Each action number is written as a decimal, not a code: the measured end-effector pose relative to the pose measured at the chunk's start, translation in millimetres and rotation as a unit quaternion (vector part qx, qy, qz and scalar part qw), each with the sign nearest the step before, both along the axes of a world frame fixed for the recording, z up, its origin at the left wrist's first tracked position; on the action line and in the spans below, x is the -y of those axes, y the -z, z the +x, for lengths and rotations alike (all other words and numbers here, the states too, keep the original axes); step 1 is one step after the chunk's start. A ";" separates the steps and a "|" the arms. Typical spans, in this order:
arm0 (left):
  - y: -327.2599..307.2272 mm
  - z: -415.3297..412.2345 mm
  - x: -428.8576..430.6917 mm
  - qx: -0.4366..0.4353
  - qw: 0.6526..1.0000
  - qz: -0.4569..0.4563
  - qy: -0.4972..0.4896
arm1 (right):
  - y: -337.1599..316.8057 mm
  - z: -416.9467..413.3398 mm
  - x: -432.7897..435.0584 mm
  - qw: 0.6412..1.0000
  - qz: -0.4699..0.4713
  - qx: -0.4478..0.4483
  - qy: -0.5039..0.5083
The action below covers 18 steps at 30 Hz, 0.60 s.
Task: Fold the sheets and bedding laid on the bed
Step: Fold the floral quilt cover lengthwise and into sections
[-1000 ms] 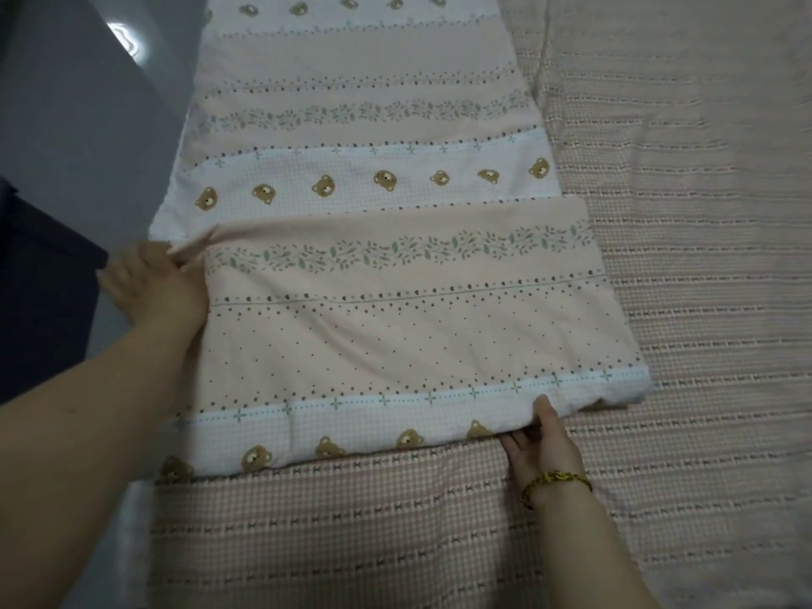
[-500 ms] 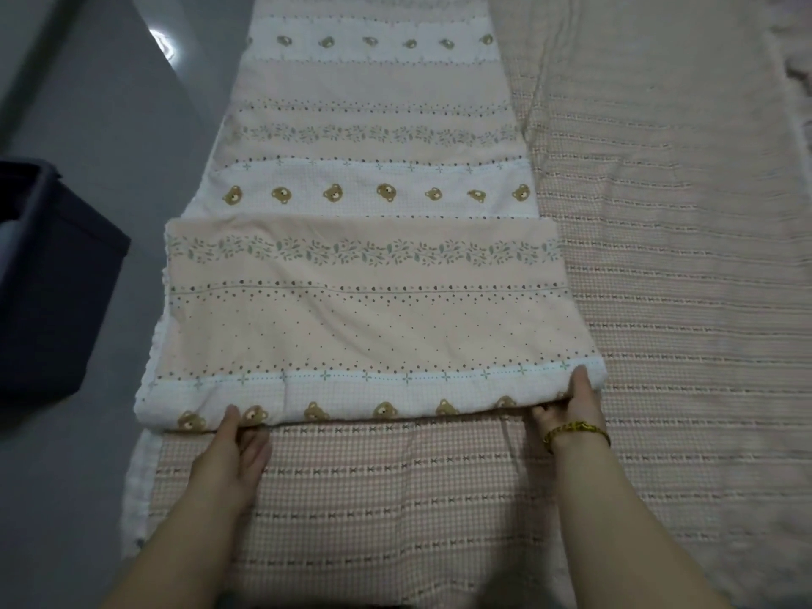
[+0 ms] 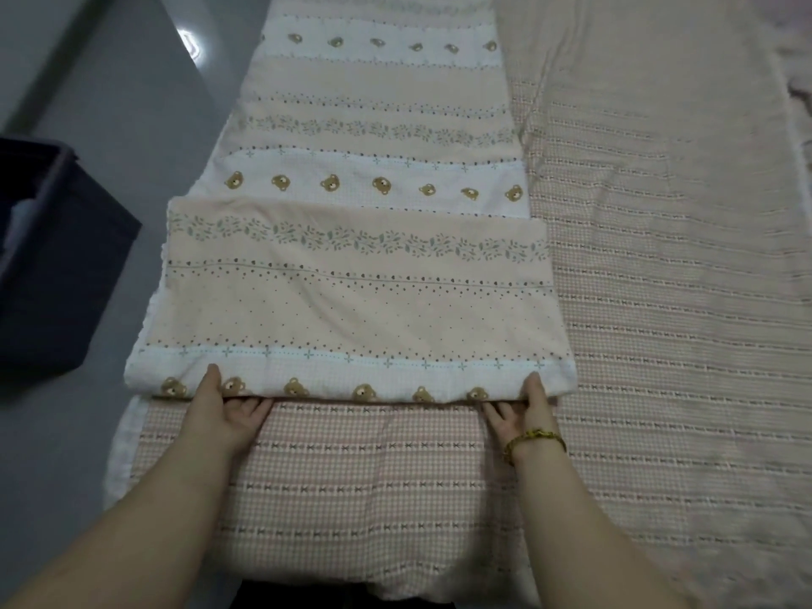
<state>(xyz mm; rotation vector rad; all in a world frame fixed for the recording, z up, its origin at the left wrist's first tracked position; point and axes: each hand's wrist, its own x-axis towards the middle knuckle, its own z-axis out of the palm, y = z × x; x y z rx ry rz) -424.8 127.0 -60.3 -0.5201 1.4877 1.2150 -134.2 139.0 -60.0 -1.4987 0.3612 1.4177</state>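
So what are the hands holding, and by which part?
Both the left hand and right hand grip the quilt by its near folded edge, thumbs on top.

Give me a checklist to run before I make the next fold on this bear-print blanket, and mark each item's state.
1. Grip of left hand on the blanket, thumb on top of the near fold: ok.
2. Grip of right hand on the same fold: ok.
3. Folded flap flat, no big wrinkles: ok.
4. Unfolded length ahead straight on the bed sheet: ok.
5. Hidden lower layers lined up: cannot tell.
6. Dark bin on the floor apart from the blanket: ok.
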 end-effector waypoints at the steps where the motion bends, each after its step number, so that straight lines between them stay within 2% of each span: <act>1: 2.2 -3.0 0.4 0.002 1.000 0.004 -0.007 | 2.3 -8.5 1.9 1.000 -0.004 -0.027 0.002; 4: 1.9 -9.2 -5.1 0.011 0.998 0.029 -0.054 | 4.6 -19.6 -1.4 0.999 -0.013 -0.043 0.004; 7: -5.4 -24.0 -10.1 -0.009 0.995 0.047 -0.090 | 0.6 -19.1 -7.4 1.000 0.000 0.017 -0.023; 11: -24.7 -43.6 -11.0 -0.037 0.996 0.067 -0.053 | -23.9 -19.4 -7.0 0.994 0.038 0.083 -0.060; 18: -91.1 -58.8 14.6 0.003 0.991 0.137 -0.008 | -85.3 -22.6 18.0 0.980 0.117 0.142 -0.070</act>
